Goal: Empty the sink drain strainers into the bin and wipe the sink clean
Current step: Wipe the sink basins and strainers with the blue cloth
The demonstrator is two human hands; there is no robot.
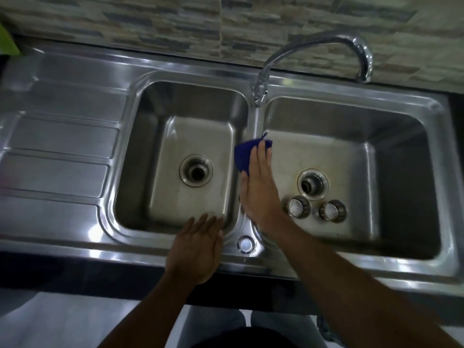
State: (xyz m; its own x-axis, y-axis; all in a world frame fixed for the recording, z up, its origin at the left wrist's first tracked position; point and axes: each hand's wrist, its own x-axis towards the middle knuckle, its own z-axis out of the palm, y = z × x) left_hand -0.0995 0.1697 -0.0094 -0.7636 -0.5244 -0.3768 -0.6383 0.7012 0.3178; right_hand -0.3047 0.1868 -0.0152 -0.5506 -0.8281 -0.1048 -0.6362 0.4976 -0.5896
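Observation:
A steel double sink (175, 71) fills the view. My right hand (258, 187) presses a blue cloth (244, 154) flat on the divider between the two basins, fingers straight. My left hand (195, 249) rests open on the front rim of the left basin and holds nothing. Two drain strainers (297, 206) (332, 210) lie upside down on the floor of the right basin, just in front of its open drain (312, 184). The left basin's drain (196, 171) is open too.
A chrome tap (313, 49) arches from the back right, its spout over the divider. A ribbed draining board (57, 146) lies to the left. A round steel cap (245, 244) sits on the front rim. Stone-pattern tiles back the sink.

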